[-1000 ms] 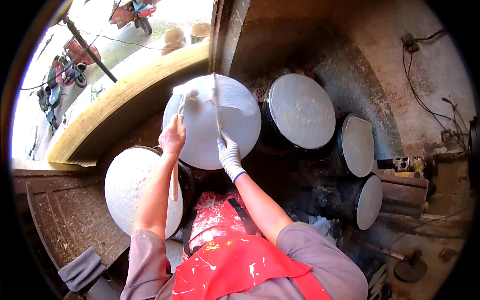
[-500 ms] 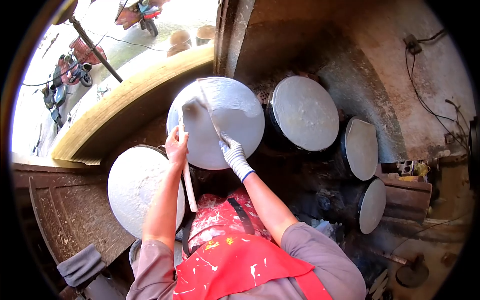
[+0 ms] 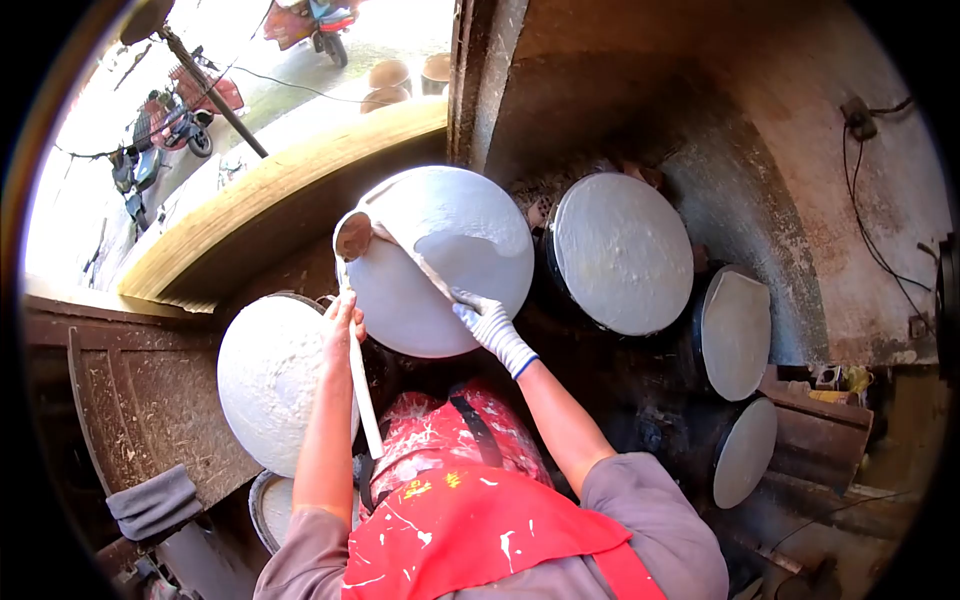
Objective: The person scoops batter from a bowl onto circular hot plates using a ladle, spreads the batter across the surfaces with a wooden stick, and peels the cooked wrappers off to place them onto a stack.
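Observation:
In my bare left hand [image 3: 342,318] is the pale handle of a ladle [image 3: 353,238]. Its round bowl is at the left rim of the middle round griddle [image 3: 420,325]. My right hand [image 3: 493,328], in a striped knit glove, grips a thin wooden stick [image 3: 428,268] that slants up and left across the griddle. White batter [image 3: 455,208] coats the griddle's far part, with a curved edge against a smoother greyish area nearer me. Left of my left forearm is another round griddle [image 3: 270,375] covered in lumpy white batter.
Several more round griddles with white layers curve away to the right, the nearest [image 3: 622,255] beside the middle one. A yellowish curved ledge [image 3: 290,190] borders the opening to the street. A grey cloth [image 3: 155,502] hangs at lower left; a white-filled container [image 3: 270,510] stands by my left elbow.
The ladle has moved from over the middle griddle to its left rim, its bowl now showing. The stick's far end has swung left across the batter. The view has shifted slightly.

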Tool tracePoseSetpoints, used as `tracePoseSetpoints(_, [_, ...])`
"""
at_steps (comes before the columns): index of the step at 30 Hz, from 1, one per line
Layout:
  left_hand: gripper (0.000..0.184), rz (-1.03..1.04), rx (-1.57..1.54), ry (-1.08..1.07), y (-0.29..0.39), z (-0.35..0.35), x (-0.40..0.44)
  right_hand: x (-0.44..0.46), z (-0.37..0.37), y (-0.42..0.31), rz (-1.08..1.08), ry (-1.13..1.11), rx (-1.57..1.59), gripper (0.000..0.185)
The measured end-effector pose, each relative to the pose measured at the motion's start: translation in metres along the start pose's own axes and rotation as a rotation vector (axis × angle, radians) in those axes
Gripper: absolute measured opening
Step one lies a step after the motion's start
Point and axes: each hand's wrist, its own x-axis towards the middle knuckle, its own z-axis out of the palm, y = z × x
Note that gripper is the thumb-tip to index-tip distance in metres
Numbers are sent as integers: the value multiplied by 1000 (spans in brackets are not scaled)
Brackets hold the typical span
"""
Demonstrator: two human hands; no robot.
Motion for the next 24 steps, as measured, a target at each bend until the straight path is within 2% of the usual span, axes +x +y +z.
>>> tracePoseSetpoints(3, [17,-14,9,1,3,-4,-11,16,-43,9,135,242,82,28])
tracePoseSetpoints(5, [17,-9,-1,31,0,-6,-18,38,-59,16,33,189,126,27])
tracePoseSetpoints(6, [17,-4,-18,49,-2,-5,-19,46,-62,20,76,128,33,29])
tracePoseSetpoints(7, [17,-1,-22,62,-4,-2,-23,48,-58,18,-80,53,-14,28])
tracePoseSetpoints(9, [17,-11,-20,156,-5,3,-30,44,-56,-2,233,-178,149,28])
tracePoseSetpoints(10, [17,-36,-10,206,-2,8,-36,36,-59,-28,405,-263,116,27])
tracePoseSetpoints(11, [17,-32,-13,217,-6,7,-39,30,-60,-18,256,-321,97,27])
tracePoseSetpoints(13, [18,-18,-70,204,-14,1,-46,23,-75,-6,17,-295,-18,29])
tracePoseSetpoints(14, [21,-21,-82,210,-16,0,-52,30,-86,-1,11,-253,57,29])
tracePoseSetpoints(15, [21,-21,-87,223,-18,-1,-58,38,-98,4,107,-116,27,29])
tracePoseSetpoints(17, [25,-30,-105,238,-20,0,-68,65,-110,0,163,-47,70,29])
tracePoseSetpoints(19, [28,-33,-117,257,-21,4,-77,90,-105,-2,73,-126,-78,27])
tracePoseSetpoints(20, [29,-46,-145,261,-22,4,-81,94,-102,-6,69,-253,-196,27])
tracePoseSetpoints(21, [31,-61,-169,265,-23,4,-86,93,-96,-8,183,-365,-40,28])
tracePoseSetpoints(24, [31,-54,-203,276,-23,6,-98,77,-94,-3,160,-555,-7,32])
